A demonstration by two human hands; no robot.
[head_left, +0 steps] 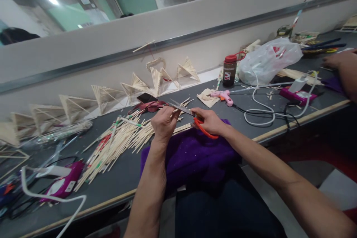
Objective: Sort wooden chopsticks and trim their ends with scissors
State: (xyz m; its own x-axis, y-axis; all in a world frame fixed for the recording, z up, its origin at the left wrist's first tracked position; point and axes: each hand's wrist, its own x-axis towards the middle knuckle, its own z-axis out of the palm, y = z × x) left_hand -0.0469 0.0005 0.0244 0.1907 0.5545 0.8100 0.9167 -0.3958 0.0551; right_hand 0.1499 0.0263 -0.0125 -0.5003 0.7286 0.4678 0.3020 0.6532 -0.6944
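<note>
My right hand [208,121] is closed around the handles of a pair of scissors [205,129] with orange grips. Their blades point left, slightly apart, towards my left hand [164,121]. That hand is closed in a pinch on a thin wooden stick [184,103], which juts out near the blades; its other end is hidden by the fingers. Beneath both hands a purple cloth [195,152] covers the table's front edge and my lap. Many loose wooden sticks [122,139] lie in a pile left of my left hand.
Fan-shaped stick models [106,96] line the wall. Right of my hands lie a pink glue gun [223,96], a dark bottle [230,70] with a red lid, a plastic bag [270,61] and a magenta power strip [298,95] with cables. Another person's arm [344,67] reaches in at far right.
</note>
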